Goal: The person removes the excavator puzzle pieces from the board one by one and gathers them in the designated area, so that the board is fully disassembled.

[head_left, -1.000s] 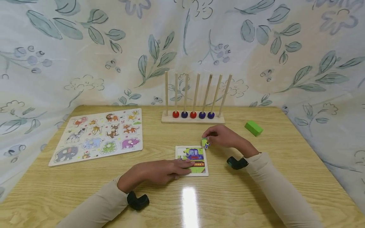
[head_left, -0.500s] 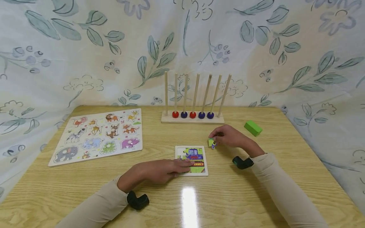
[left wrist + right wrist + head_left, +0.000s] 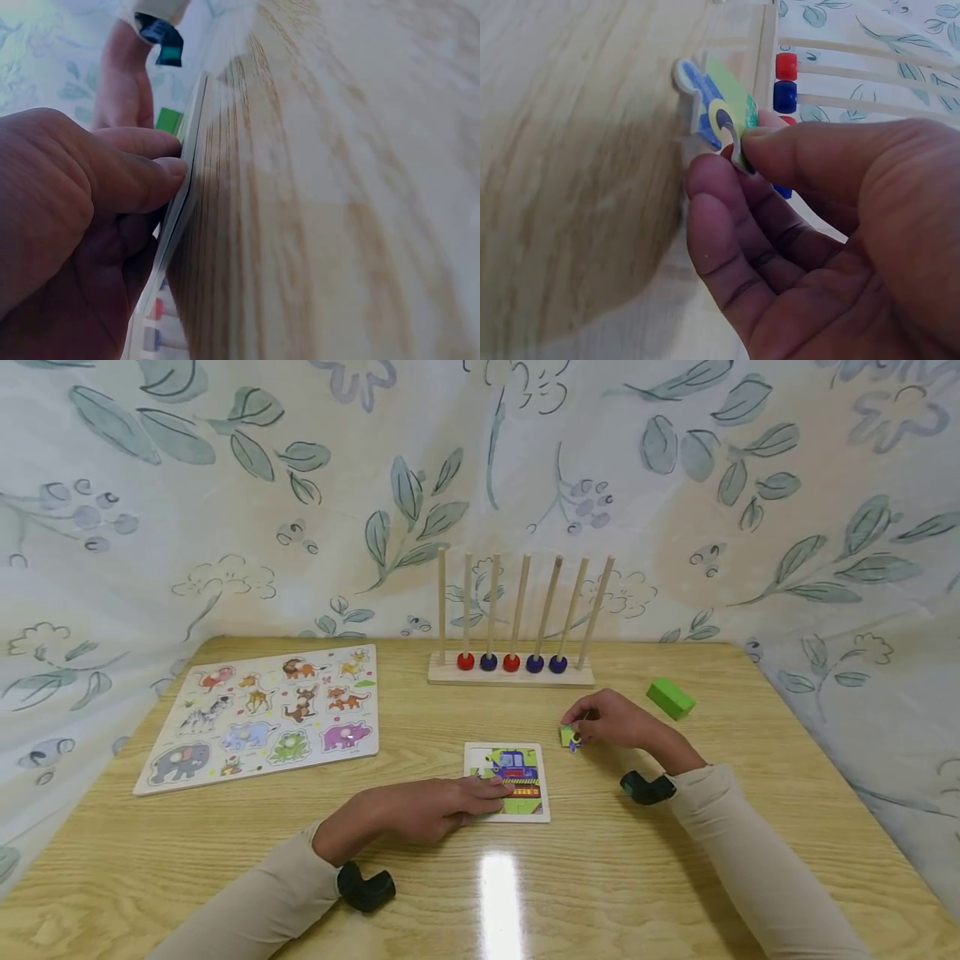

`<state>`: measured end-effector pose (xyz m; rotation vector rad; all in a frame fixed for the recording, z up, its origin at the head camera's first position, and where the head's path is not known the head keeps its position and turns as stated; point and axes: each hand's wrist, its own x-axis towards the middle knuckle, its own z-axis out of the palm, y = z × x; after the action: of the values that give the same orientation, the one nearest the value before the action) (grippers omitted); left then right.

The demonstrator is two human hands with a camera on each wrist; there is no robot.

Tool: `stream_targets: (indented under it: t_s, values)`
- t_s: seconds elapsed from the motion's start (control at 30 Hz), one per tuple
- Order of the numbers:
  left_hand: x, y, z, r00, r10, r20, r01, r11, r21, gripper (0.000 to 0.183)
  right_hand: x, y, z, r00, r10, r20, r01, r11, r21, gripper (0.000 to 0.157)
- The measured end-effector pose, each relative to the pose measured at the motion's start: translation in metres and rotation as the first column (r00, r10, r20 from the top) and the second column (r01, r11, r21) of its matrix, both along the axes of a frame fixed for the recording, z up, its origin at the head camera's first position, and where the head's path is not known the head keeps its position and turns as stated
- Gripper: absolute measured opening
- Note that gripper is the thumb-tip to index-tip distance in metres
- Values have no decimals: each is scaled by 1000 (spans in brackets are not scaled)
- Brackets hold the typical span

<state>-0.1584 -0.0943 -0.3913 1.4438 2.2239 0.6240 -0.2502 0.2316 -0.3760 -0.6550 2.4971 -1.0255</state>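
My left hand rests on a small square jigsaw puzzle with a white frame and a blue vehicle picture. Its fingers lie extended over the left part, hiding some of it; a pale bare spot shows at the upper left. In the left wrist view the thumb touches the edge of the frame. To the right of the puzzle, my right hand pinches a puzzle piece between thumb and fingers. That piece is green, blue and yellow with a rounded knob, and it stands tilted close to the tabletop.
An animal peg puzzle board lies at the left. Behind the hands stands a wooden rack with upright rods and red and blue beads. A green block sits at the back right. A patterned cloth hangs behind the table.
My right hand has moved right with the puzzle piece, away from the jigsaw's corner. My left hand has stayed on the puzzle.
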Motion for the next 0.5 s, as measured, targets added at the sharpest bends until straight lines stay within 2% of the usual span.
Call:
stream_targets:
  t_s: [0.33,0.5]
  values:
    - [0,1,2,1000,23,12,-22,999,-39,44,-4,2,0,999,-33,-18,34,999,32,19]
    - [0,1,4,999,28,22,-27,999,-45,44,-5,3,-1,999,-25,-27,26,999,39,17]
